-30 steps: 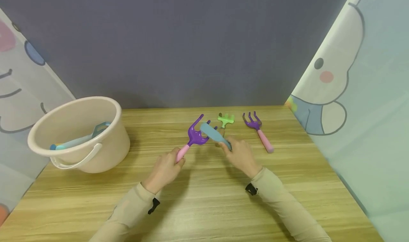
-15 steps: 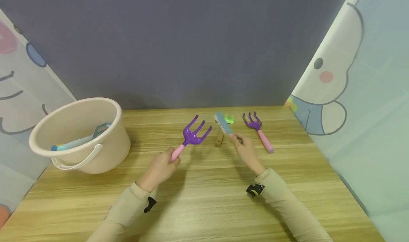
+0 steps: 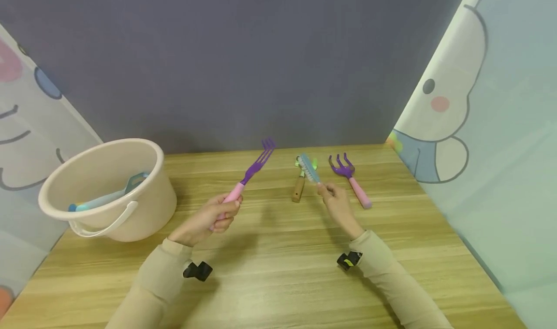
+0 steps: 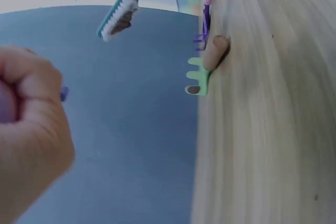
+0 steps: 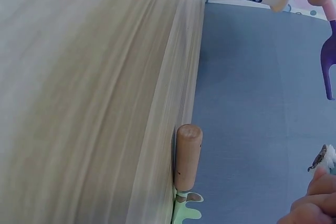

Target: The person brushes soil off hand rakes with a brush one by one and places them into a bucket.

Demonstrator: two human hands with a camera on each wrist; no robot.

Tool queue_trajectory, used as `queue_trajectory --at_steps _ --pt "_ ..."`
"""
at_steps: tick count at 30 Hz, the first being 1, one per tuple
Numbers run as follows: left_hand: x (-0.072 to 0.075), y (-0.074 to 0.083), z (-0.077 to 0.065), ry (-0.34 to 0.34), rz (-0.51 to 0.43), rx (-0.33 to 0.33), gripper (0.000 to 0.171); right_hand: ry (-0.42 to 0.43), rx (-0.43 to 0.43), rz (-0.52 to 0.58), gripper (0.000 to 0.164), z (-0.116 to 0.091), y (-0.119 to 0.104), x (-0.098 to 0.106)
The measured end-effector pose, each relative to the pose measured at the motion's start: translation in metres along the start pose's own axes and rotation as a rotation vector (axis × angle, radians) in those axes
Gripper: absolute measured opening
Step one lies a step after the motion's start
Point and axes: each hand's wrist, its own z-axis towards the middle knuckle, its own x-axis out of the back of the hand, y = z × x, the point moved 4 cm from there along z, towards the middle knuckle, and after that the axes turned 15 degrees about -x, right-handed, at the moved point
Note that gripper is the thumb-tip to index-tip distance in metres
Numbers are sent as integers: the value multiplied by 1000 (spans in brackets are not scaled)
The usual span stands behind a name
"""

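Observation:
My left hand grips the pink handle of a purple hand fork, its prongs raised and seen nearly edge-on above the table. In my right hand is a blue brush with white bristles facing left; the left wrist view shows a brown smear on the bristles. Beneath and behind the brush lies a small green rake with a wooden handle; brown dirt marks one tine in the left wrist view. Fork and brush are apart.
Right of the brush, a second purple fork with a pink handle lies on the wooden table. At the left stands a cream bucket holding a blue-grey tool. A dark panel rises behind the table.
The left hand has moved left and turned the fork from face-on to edge-on. The right hand has drawn the brush right, away from the fork, and turned its bristles into view.

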Motion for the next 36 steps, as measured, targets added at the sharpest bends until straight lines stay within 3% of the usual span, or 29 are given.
queue_trajectory --at_steps 2,6,11,18,26,28,32,36 --pt "1 -1 1 -80 -195 -52 9 -2 -6 -4 37 0 2 0" --pt "0 0 3 -275 -570 -138 23 -9 -29 -6 37 1 5 -1" --pt "-4 2 3 -417 -833 -175 24 -7 -65 -17 38 1 5 -3" --pt "-11 -1 7 -466 -1023 -188 17 20 -78 -16 33 3 5 -5" --pt "-21 -7 13 -597 -1153 -271 11 0 -72 6 33 3 7 -8" --pt "-23 -10 15 -596 -1187 -293 13 -3 -66 14 32 2 7 -8" --pt "-27 -18 18 -533 -1262 -305 15 26 -6 19 33 0 2 -7" --pt "-34 -24 19 -501 -1303 -261 15 82 149 2 33 -8 -15 -7"
